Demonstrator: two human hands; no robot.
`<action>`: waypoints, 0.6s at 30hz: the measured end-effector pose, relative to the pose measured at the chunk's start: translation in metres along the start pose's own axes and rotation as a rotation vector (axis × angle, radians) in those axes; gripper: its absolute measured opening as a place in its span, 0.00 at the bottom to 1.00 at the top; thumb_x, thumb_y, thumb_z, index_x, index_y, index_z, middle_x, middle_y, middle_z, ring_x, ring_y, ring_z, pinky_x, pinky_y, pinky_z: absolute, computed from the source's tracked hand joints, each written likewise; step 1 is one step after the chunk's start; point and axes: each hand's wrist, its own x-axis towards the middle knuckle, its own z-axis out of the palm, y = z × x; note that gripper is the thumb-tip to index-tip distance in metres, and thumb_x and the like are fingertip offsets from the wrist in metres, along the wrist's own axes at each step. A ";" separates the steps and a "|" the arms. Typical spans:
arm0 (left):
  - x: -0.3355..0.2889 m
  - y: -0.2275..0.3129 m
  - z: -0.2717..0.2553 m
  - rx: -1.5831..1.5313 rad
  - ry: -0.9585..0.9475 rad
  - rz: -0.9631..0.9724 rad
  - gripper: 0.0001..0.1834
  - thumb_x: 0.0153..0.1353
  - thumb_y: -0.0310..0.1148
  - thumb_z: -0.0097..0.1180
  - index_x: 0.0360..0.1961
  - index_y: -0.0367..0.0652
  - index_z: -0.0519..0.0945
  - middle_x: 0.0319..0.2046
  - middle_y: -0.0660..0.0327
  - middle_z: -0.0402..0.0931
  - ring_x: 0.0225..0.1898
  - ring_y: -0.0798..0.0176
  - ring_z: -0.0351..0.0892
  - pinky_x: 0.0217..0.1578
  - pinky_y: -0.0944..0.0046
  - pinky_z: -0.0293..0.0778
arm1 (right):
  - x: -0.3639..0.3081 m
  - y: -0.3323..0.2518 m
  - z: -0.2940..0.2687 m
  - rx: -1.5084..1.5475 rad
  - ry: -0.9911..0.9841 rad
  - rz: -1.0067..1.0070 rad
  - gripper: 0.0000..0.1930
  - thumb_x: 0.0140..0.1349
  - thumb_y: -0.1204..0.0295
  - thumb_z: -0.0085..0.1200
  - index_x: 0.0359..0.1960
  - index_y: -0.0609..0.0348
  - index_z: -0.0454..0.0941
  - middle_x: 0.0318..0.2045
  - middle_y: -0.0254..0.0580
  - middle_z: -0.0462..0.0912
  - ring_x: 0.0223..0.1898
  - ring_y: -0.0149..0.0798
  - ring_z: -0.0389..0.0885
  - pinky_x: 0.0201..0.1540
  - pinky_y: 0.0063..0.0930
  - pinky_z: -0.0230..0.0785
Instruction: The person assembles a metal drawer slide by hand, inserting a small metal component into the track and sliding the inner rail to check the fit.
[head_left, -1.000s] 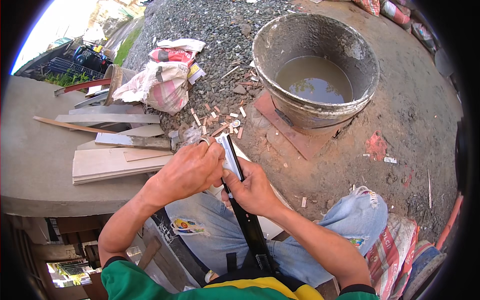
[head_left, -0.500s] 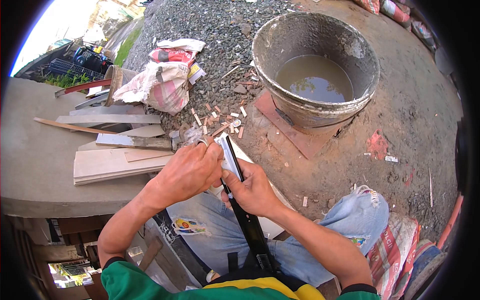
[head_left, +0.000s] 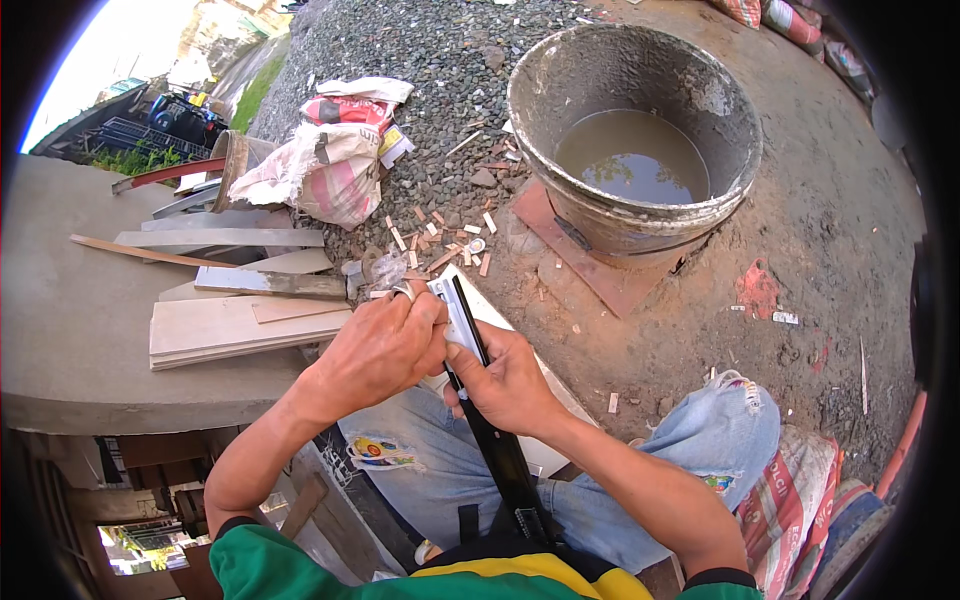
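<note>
A long drawer slide [head_left: 492, 440], black with a silver inner part toward its far end, slants from my lap up between my hands. My right hand [head_left: 506, 380] is wrapped around it, with the thumb pressed along the silver part. Beside the far end, my left hand [head_left: 385, 340] is closed, its fingertips bunched against the silver metal. A ring sits on one of its fingers. Whatever those fingers pinch is hidden behind the hand. Beneath the slide, a pale board [head_left: 548, 385] lies slanted across my legs.
Stacked pale boards [head_left: 235, 328] and wood strips rest on the concrete ledge [head_left: 75, 320] at left. A large bucket [head_left: 640, 215] of murky water stands ahead on a reddish slab [head_left: 570, 250]. Small wood pieces litter the gravel [head_left: 440, 110] near a torn sack [head_left: 335, 170].
The whole view has shifted very slightly. Both hands keep the same hold, with my left hand still closed beside the slide's far end.
</note>
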 end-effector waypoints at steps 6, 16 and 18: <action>0.002 0.001 0.000 -0.027 0.015 -0.014 0.11 0.57 0.31 0.58 0.35 0.39 0.70 0.25 0.56 0.68 0.28 0.53 0.74 0.31 0.55 0.70 | 0.000 0.002 0.000 0.009 -0.005 -0.003 0.13 0.72 0.66 0.48 0.45 0.66 0.72 0.29 0.37 0.77 0.22 0.26 0.77 0.24 0.20 0.71; 0.002 0.004 -0.001 -0.163 -0.010 -0.130 0.09 0.56 0.25 0.58 0.36 0.38 0.70 0.29 0.54 0.72 0.30 0.48 0.74 0.34 0.51 0.69 | 0.000 0.001 0.000 -0.006 -0.011 0.017 0.13 0.72 0.65 0.47 0.44 0.65 0.72 0.30 0.37 0.78 0.23 0.26 0.78 0.24 0.21 0.72; 0.004 0.004 -0.001 -0.151 -0.008 -0.118 0.11 0.56 0.27 0.59 0.36 0.38 0.70 0.27 0.53 0.72 0.29 0.48 0.74 0.33 0.51 0.70 | 0.000 0.003 0.000 -0.023 -0.004 -0.022 0.13 0.72 0.67 0.45 0.46 0.66 0.72 0.28 0.36 0.78 0.21 0.25 0.76 0.22 0.20 0.71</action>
